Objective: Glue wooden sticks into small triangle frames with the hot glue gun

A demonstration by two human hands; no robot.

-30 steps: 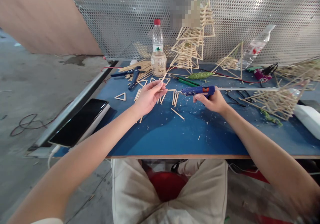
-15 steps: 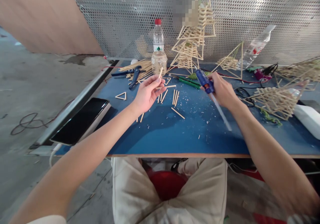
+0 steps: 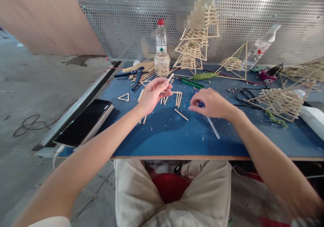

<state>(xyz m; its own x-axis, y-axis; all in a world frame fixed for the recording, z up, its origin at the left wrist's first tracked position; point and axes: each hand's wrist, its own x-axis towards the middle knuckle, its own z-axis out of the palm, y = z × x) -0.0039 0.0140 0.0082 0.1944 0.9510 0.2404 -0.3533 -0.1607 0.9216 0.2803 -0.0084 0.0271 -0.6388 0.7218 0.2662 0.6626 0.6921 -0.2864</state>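
My left hand (image 3: 152, 95) pinches a short wooden stick (image 3: 170, 78) above the blue table (image 3: 164, 135). My right hand (image 3: 211, 103) lies low over a blue glue gun (image 3: 200, 103) at the table top, fingers curled around it. The clear glue stick (image 3: 214, 128) pokes out from under the hand toward me. Loose cut sticks (image 3: 178, 98) lie between the two hands, and a single stick (image 3: 181, 114) lies just left of my right hand. A small glued stick triangle (image 3: 124, 97) sits to the left.
At the back stand a water bottle (image 3: 161, 38), a jar of sticks (image 3: 162, 65), blue pliers (image 3: 136, 76), a tall stick tower (image 3: 194, 48) and a stick pyramid (image 3: 234, 63). Another stick structure (image 3: 280, 100) and cables lie right. A dark phone (image 3: 83, 122) lies at the left edge.
My right hand swung the glue gun from level to nozzle-away, then lowered it onto the table. My left hand stayed put with its stick.
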